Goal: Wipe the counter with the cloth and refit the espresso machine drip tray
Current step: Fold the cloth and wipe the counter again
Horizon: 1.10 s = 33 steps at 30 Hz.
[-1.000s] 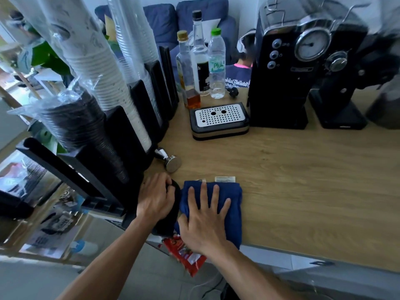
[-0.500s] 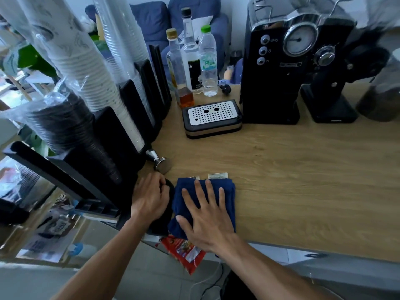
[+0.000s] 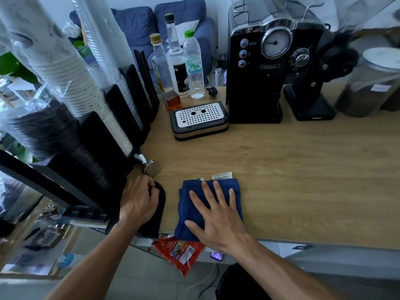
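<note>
A folded blue cloth (image 3: 235, 188) lies on the wooden counter (image 3: 303, 169) near its front edge. My right hand (image 3: 216, 219) presses flat on it with fingers spread. My left hand (image 3: 138, 198) is curled over a black mat (image 3: 160, 205) at the counter's left front corner. The drip tray (image 3: 199, 119), black with a perforated metal top, sits on the counter to the left of the black espresso machine (image 3: 255, 83), apart from it.
A metal tamper (image 3: 150, 166) lies just beyond my left hand. Cup dispensers (image 3: 65, 72) line the left side. Three bottles (image 3: 173, 68) stand behind the tray. A grinder (image 3: 309, 94) and a jar (image 3: 372, 83) stand right of the machine. A red packet (image 3: 179, 254) hangs below the edge.
My right hand has slid the cloth slightly right, opening a gap between it and the black mat. My left hand stays on the mat.
</note>
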Available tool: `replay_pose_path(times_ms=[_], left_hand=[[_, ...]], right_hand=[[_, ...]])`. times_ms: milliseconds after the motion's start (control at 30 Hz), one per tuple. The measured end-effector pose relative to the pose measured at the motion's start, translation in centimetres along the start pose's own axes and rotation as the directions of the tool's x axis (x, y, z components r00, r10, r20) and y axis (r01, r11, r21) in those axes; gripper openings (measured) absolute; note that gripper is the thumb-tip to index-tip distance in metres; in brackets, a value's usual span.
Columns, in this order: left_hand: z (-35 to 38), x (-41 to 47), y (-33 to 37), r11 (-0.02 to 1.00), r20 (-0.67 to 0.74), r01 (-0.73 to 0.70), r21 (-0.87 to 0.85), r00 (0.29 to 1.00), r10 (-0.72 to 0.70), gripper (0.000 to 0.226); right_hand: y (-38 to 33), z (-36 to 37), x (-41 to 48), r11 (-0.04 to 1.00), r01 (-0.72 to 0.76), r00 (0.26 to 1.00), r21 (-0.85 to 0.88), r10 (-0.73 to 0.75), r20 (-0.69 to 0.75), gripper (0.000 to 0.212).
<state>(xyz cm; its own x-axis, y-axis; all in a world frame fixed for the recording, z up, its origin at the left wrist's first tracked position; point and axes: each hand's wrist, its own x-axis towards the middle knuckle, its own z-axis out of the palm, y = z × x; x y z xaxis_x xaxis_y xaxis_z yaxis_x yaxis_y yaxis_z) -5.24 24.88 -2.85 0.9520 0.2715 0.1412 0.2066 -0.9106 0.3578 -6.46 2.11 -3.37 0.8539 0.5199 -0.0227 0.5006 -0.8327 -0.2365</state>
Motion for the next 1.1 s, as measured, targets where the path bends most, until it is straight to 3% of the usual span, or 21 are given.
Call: replay_pose_path(times_ms=[300,500,600,667,733,833,1100], left_hand=[[-0.2,0.2,0.5,0.999,0.015,0.017,0.050,1.000,-0.018,0.008],[-1.1,0.0,3.3,0.996,0.022,0.090,0.022,0.996,-0.090,0.007],[0.1,-2.5,5.8,0.989,0.007,-0.114,-0.098,0.993,0.115,0.027],[1.2,-4.4,7.9,0.955,0.089,-0.252,-0.156,0.959,0.267,0.048],[2.1,-6.2,9.9,0.947,0.204,-0.242,-0.211,0.937,0.285,0.066],[3.4,-7.5,10.8,0.946,0.211,-0.313,-0.080,0.923,0.323,0.088],[4.0,-7.5,10.2,0.962,0.240,-0.264,0.063,0.940,0.242,0.092]], right_hand=[[3.2,-1.3,-1.9,0.999,-0.040,0.999,0.020,0.040,0.027,0.080],[4.5,-2.9,-3.3,0.973,-0.025,0.999,0.231,0.018,0.029,0.067],[6.0,-3.3,-4.3,0.982,-0.057,0.998,0.181,0.055,0.014,0.080],[7.0,-3.2,-4.9,0.989,-0.080,0.996,0.127,0.077,0.035,0.085],[7.8,-3.2,-5.3,0.994,-0.086,0.995,0.066,0.082,0.055,0.086],[8.8,-3.2,-5.3,0.998,-0.063,0.995,0.011,0.062,0.072,0.084],[10.7,-3.3,-4.0,0.999,0.011,0.995,-0.034,-0.008,0.101,0.078]])
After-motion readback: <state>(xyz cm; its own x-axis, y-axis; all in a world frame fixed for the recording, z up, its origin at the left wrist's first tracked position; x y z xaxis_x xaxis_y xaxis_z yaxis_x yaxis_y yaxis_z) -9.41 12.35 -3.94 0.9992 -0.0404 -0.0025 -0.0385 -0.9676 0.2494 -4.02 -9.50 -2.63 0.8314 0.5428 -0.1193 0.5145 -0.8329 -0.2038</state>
